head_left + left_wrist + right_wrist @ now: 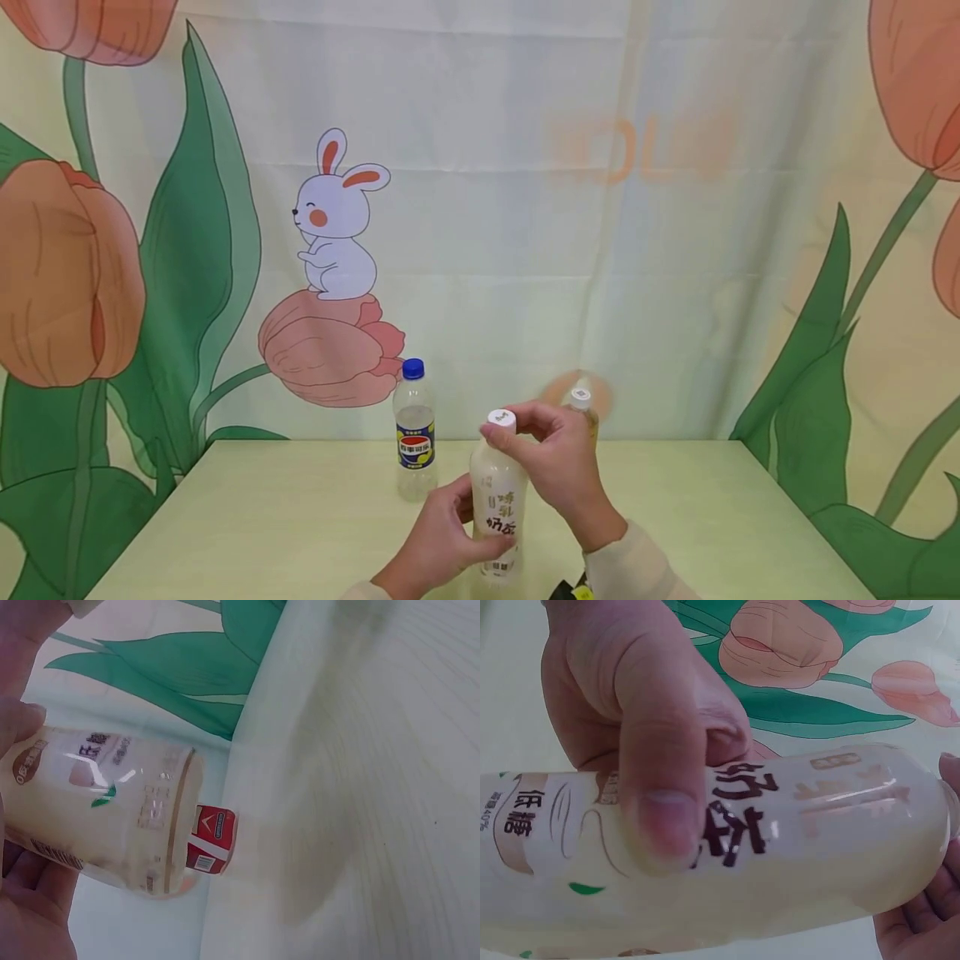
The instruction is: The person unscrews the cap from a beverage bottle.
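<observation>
In the head view, a milk tea bottle (pixel 498 483) with a white cap (pixel 502 418) stands upright, pale and printed with dark characters. My left hand (pixel 450 533) grips its lower body, thumb across the front. At the top, my right hand (pixel 566 458) pinches the cap between thumb and fingers. The right wrist view has the bottle (pixel 817 825) lying sideways across the frame, with a thumb on its label and other fingers around the neck end at the right edge. Its base end shows in the left wrist view, where the bottle (pixel 97 802) looks tilted.
A blue-capped soda bottle (pixel 416 450) stands behind and left. Partly hidden by the right hand is another white-capped bottle (pixel 581 400). A black and yellow object (pixel 573 590) shows at the bottom edge. A printed curtain (pixel 480 208) hangs behind the pale table (pixel 225 517).
</observation>
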A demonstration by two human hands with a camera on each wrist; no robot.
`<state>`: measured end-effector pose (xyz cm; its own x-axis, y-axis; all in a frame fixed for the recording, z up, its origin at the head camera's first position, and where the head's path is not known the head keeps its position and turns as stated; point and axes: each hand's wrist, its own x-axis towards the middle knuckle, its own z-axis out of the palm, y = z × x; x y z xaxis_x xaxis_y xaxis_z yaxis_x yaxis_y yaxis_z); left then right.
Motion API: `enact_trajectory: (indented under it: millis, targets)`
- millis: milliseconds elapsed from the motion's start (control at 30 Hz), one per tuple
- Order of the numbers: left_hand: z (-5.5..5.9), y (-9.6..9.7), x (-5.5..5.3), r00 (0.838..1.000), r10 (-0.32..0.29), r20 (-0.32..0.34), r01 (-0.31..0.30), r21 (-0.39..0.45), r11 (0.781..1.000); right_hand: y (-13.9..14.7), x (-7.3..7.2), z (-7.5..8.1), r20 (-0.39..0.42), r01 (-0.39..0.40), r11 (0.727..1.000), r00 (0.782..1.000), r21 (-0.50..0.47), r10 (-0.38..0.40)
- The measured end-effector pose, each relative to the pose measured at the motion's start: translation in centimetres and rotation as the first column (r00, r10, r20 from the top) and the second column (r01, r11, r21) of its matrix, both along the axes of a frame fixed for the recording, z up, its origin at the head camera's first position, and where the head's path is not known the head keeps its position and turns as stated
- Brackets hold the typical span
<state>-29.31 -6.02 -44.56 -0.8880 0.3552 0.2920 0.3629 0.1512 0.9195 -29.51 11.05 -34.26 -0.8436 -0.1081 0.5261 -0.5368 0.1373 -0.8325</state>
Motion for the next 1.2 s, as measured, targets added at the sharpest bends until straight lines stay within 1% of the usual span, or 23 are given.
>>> enact_trajectory:
  millis: [67, 167, 267, 333, 433, 567, 667, 733, 833, 1000, 1200]
  targets:
    - [-0.1, 0.2, 0.1, 1.000, -0.005, -0.017, 0.005, 0.000, 1.000, 0.0, -0.1, 0.0, 0.004, 0.008, 1.000, 1.000, -0.028, -0.008]
    - [0.0, 0.3, 0.1, 1.000, -0.007, -0.011, 0.007, 0.005, 1.000, 0.0, -0.2, -0.1, 0.018, 0.012, 0.998, 1.000, -0.064, -0.011]
    - [0.2, 0.3, 0.1, 1.000, -0.006, 0.002, 0.006, 0.006, 1.000, 0.1, -0.3, -0.2, 0.031, 0.000, 0.996, 1.000, -0.086, 0.002]
    - [0.3, 0.2, 0.1, 1.000, -0.001, -0.003, 0.001, 0.004, 1.000, 0.1, -0.4, -0.3, 0.026, -0.019, 0.996, 0.999, -0.091, 0.021]
    - [0.3, 0.1, 0.0, 1.000, 0.012, -0.016, -0.012, 0.003, 1.000, 0.3, -0.5, -0.3, -0.020, -0.054, 0.996, 0.998, -0.074, 0.053]
    - [0.1, -0.2, -0.3, 0.999, 0.024, -0.026, -0.024, 0.003, 1.000, 0.4, -0.7, -0.4, -0.106, -0.114, 0.993, 0.988, -0.019, 0.111]
    - [0.0, -0.4, -0.4, 1.000, 0.022, -0.013, -0.022, -0.009, 1.000, 0.4, -0.9, -0.4, -0.127, -0.153, 0.988, 0.980, 0.011, 0.153]
    - [0.0, -0.5, -0.5, 1.000, 0.015, 0.000, -0.015, -0.017, 1.000, 0.5, -1.0, -0.4, -0.123, -0.171, 0.985, 0.977, 0.018, 0.172]
    - [0.0, -0.6, -0.7, 1.000, 0.001, 0.025, 0.000, -0.027, 1.000, 0.6, -1.1, -0.4, -0.107, -0.177, 0.984, 0.978, 0.034, 0.180]
    - [0.2, -0.8, -0.8, 0.997, -0.035, 0.064, 0.037, -0.029, 0.999, 0.8, -1.1, -0.3, -0.058, -0.184, 0.981, 0.981, 0.056, 0.187]
    - [0.2, -1.0, -0.8, 0.996, -0.063, 0.062, 0.066, -0.037, 0.997, 1.2, -1.4, -0.5, 0.005, -0.254, 0.967, 0.967, 0.028, 0.254]
